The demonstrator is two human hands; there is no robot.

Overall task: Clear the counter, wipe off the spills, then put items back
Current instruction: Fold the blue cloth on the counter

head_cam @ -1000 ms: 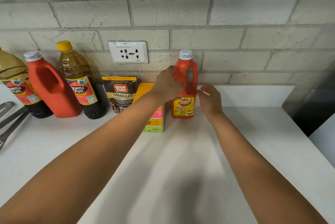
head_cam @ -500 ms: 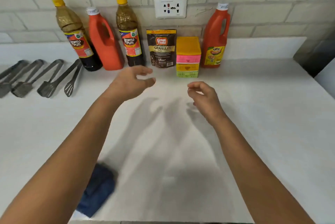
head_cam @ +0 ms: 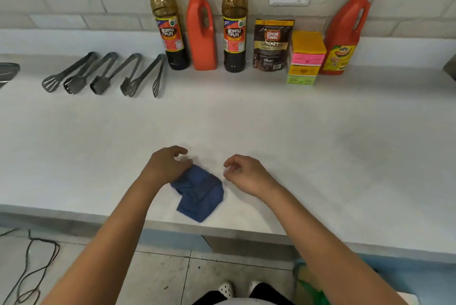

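Blue cloth point(head_cam: 199, 193): lies folded near counter point(head_cam: 320, 156) edge; touched by left hand point(head_cam: 165, 166), fingers loosely curled; right hand point(head_cam: 244, 173) half-curled, empty; best gathered whole, bottles undisturbed

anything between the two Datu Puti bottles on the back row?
Yes: an unlabelled orange jug stands between the left Datu Puti bottle and the right one, seen in the head view.

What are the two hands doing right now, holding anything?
Left hand: open, fingers curled, resting on the blue cloth, not gripping it.
Right hand: open, loosely curled, empty, beside the cloth.
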